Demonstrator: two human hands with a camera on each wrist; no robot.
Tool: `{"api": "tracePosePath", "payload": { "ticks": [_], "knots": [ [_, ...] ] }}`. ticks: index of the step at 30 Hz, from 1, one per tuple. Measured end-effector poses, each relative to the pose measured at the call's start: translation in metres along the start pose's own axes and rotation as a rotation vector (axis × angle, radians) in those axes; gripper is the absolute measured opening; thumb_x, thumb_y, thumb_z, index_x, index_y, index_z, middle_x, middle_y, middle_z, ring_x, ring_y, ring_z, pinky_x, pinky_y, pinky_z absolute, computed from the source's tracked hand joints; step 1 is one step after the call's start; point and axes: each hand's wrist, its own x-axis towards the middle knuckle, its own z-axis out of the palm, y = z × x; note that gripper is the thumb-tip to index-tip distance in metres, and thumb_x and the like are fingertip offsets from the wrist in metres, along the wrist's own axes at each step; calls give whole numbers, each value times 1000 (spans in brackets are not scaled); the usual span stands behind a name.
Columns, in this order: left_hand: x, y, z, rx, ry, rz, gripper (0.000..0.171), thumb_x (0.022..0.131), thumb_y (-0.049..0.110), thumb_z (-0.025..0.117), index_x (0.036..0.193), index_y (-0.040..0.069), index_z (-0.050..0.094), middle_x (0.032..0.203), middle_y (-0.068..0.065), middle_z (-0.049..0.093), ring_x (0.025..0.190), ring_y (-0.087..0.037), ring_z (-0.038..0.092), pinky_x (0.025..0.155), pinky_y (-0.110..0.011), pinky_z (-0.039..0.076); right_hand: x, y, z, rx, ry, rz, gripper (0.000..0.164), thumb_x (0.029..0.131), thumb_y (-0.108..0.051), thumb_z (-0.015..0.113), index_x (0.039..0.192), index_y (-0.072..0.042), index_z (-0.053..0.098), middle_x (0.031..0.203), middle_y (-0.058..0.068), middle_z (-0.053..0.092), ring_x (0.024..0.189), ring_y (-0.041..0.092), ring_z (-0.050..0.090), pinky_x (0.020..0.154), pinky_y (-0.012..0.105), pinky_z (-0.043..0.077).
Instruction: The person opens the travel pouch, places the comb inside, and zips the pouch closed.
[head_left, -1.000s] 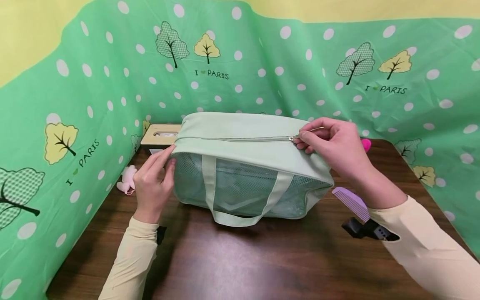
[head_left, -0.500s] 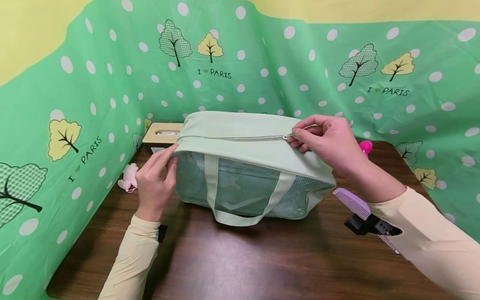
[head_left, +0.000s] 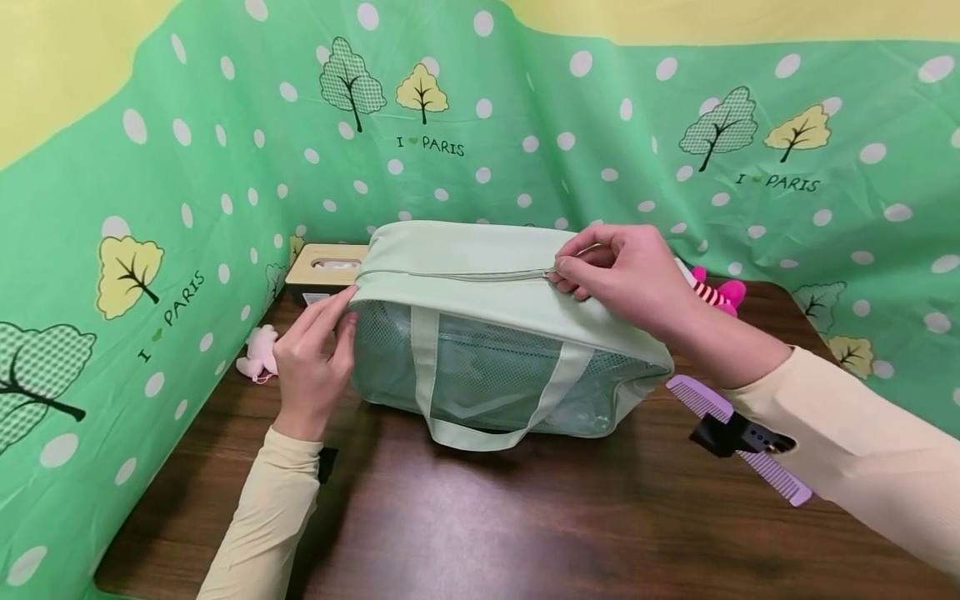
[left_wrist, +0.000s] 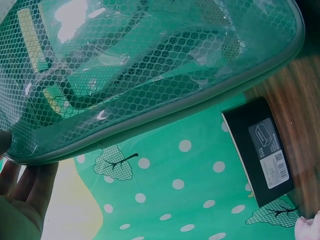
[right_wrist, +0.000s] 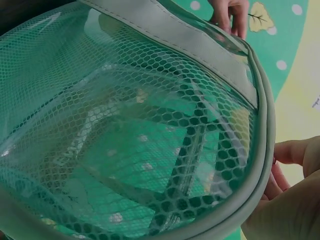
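Note:
A pale green bag [head_left: 480, 250] with see-through mesh sides stands on the brown table, a fabric handle hanging down its front. Along its top runs a zip [head_left: 480, 277]. My right hand [head_left: 618, 271] pinches the zip pull right of the middle; the fingers hide most of the pull. At the bag's upper left corner, my left hand [head_left: 311, 367] grips the edge, thumb in front and fingers behind. The left wrist view has that hand [left_wrist: 25, 200] at the piped rim of the mesh. In the right wrist view, my right hand [right_wrist: 295, 190] is by the bag's top edge.
A wood-topped tissue box [head_left: 324, 265] stands behind the bag's left end. Near the left edge lies a small pink toy [head_left: 258, 354]. A purple comb [head_left: 776, 479] lies to the right under my wrist strap; a bright pink striped item [head_left: 720, 292] sits behind my right arm.
My right hand has drawn the zip pull leftward along the bag's top. My left hand keeps its grip on the corner. More of the comb and the pink striped item now shows.

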Motion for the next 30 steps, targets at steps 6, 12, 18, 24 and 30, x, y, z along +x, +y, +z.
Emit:
{"api": "tracePosePath", "payload": {
  "ticks": [6, 12, 18, 24, 30],
  "knots": [
    [-1, -1, 0, -6, -1, -5, 28, 93, -6, 70, 120, 0, 76, 105, -20, 76, 94, -38, 74, 95, -10, 45, 5, -5, 6, -39, -40, 13, 15, 97, -7, 68, 103, 6, 69, 86, 4, 78, 69, 4, 70, 68, 21, 56],
    [-1, -1, 0, -6, -2, -6, 28, 93, -5, 70, 120, 0, 76, 105, -20, 75, 95, -38, 74, 97, -11, 45, 8, -11, 7, -125, -77, 4, 14, 97, -9, 67, 102, 3, 72, 85, 6, 78, 66, 9, 70, 65, 22, 52],
    [-1, -2, -1, 4, 4, -3, 28, 93, -4, 70, 120, 1, 76, 105, -20, 76, 95, -37, 74, 97, -13, 47, 12, -18, 10, -155, -108, 12, 14, 97, -12, 69, 100, 1, 72, 83, 5, 77, 66, 11, 70, 66, 21, 49],
    [-2, -3, -2, -4, -4, -3, 28, 94, -5, 70, 121, 1, 76, 106, -20, 75, 96, -37, 74, 96, -16, 49, 17, -20, 17, -176, -105, 35, 14, 96, -15, 72, 100, -1, 73, 82, 4, 78, 66, 12, 70, 67, 23, 42],
    [-1, -2, -2, -9, -10, -16, 28, 94, -4, 70, 121, 1, 76, 107, -20, 75, 97, -36, 74, 97, -14, 47, 22, -23, 22, -192, -131, 49, 17, 95, -17, 72, 102, -1, 74, 81, 1, 77, 65, 8, 70, 68, 21, 43]
  ]
}}
